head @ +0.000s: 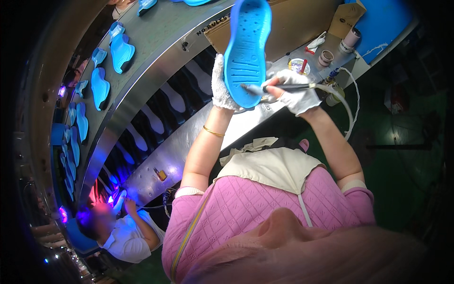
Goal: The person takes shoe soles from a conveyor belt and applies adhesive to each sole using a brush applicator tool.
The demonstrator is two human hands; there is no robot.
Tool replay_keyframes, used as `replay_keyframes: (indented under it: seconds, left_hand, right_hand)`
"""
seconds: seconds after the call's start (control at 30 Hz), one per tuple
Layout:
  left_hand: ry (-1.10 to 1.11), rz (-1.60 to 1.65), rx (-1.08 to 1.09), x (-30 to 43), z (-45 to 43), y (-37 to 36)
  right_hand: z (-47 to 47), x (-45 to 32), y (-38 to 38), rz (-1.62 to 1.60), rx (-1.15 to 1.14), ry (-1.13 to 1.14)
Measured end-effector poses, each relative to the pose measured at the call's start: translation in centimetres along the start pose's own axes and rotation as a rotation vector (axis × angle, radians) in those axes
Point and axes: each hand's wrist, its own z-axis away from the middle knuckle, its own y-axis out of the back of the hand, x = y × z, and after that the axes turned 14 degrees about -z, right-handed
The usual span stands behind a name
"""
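My left hand (220, 85), in a white knit glove, grips a blue shoe sole (246, 53) by its edge near the lower end. The sole is tilted up, its inner face with ridges and small holes turned towards me. In my right hand (299, 94), gloved with some fingertips bare, is a dark-handled brush (289, 87). Its blurred bristles appear to touch the sole's lower part. A pale hose (349, 113) runs from the handle's rear end and curves down on the right. Both hands are above the metal bench (244, 124).
On the left, a curved conveyor belt (152, 32) carries several blue shoe parts (100, 88). Pale soles (152, 119) lie in the dark gap below its metal rim. A co-worker (127, 238) sits at lower left. At right stand a tub (299, 66), a tape roll (325, 57) and a tumbler (350, 39).
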Motion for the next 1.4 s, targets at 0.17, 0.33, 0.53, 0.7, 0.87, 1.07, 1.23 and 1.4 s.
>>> replay_keyframes:
  seconds: [0.17,0.33,0.53,0.7,0.87,1.07,1.23,1.4]
  left_hand:
    - [-0.056,0.11,-0.053,-0.7,0.5,0.6]
    - [-0.056,0.056,0.011,-1.6,1.2,-0.1]
    - [-0.078,0.095,-0.012,-1.7,1.5,-0.3]
    - [-0.07,0.098,0.098,-1.4,2.3,-0.3]
    - [0.016,0.184,-0.021,-1.8,3.9,-1.2]
    - [0.048,0.105,-0.059,-1.8,4.4,-0.5]
    - [0.001,0.081,0.139,-1.3,4.8,0.8]
    - [-0.035,0.067,0.104,-0.7,4.9,1.2]
  right_hand:
    - [1.0,1.1,-1.8,0.006,-0.158,-0.02]
    - [-1.2,0.9,-1.4,-0.163,0.018,0.16]
    - [-1.2,0.9,-3.2,0.194,-0.226,0.471]
    - [-2.0,-0.3,-0.2,-0.263,-0.048,-0.128]
    - [-6.7,-2.1,2.8,0.28,0.042,0.079]
    - [-8.9,-2.7,3.5,0.191,0.239,0.136]
    - [-4.5,0.0,2.0,0.039,-0.091,0.033]
    - [-4.2,-1.1,1.4,0.434,-0.265,0.523]
